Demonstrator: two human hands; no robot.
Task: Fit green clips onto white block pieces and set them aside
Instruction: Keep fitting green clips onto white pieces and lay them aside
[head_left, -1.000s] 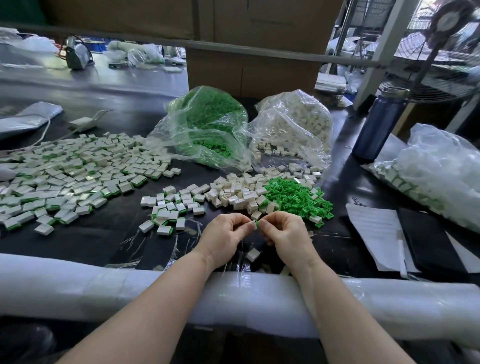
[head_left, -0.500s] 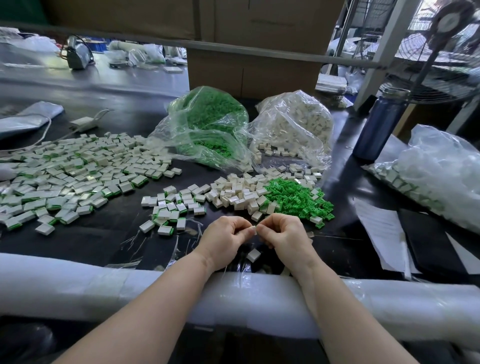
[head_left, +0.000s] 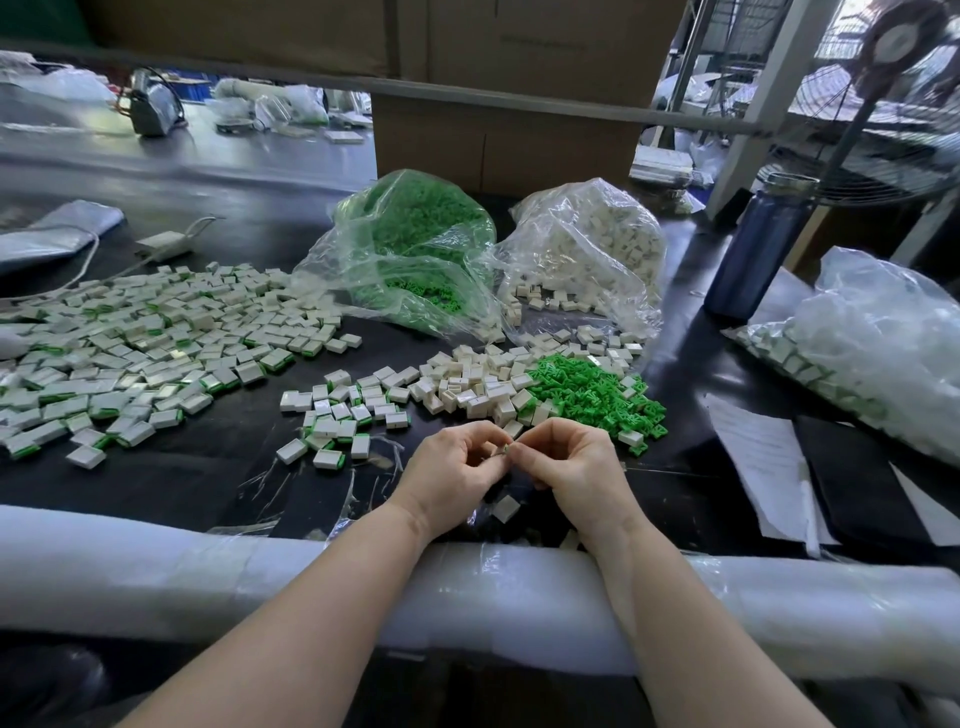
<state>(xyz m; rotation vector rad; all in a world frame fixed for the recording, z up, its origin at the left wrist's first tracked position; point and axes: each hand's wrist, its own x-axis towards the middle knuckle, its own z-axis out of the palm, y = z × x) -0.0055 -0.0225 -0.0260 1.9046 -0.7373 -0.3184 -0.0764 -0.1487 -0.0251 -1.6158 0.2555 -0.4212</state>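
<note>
My left hand (head_left: 454, 470) and my right hand (head_left: 569, 460) meet fingertip to fingertip over the near middle of the black table, together pinching one small white block piece (head_left: 503, 450); a clip on it is hidden by my fingers. Just behind my hands lies a loose heap of white block pieces (head_left: 475, 387) and, to its right, a heap of green clips (head_left: 597, 395). A single white block (head_left: 505, 508) lies on the table below my hands. Finished pieces with green edges (head_left: 332, 431) sit left of my hands, and a much larger spread of finished pieces (head_left: 130, 353) covers the left of the table.
A clear bag of green clips (head_left: 415, 249) and a clear bag of white blocks (head_left: 592, 254) stand at the back. A blue bottle (head_left: 758, 244), papers (head_left: 758, 457) and another filled bag (head_left: 872, 353) are at the right. A padded white roll (head_left: 156, 571) lines the table's near edge.
Both hands stayed together at the same spot, shifting slightly while the fingers worked the small piece. The green edge seen between the fingertips a second ago is now covered.
</note>
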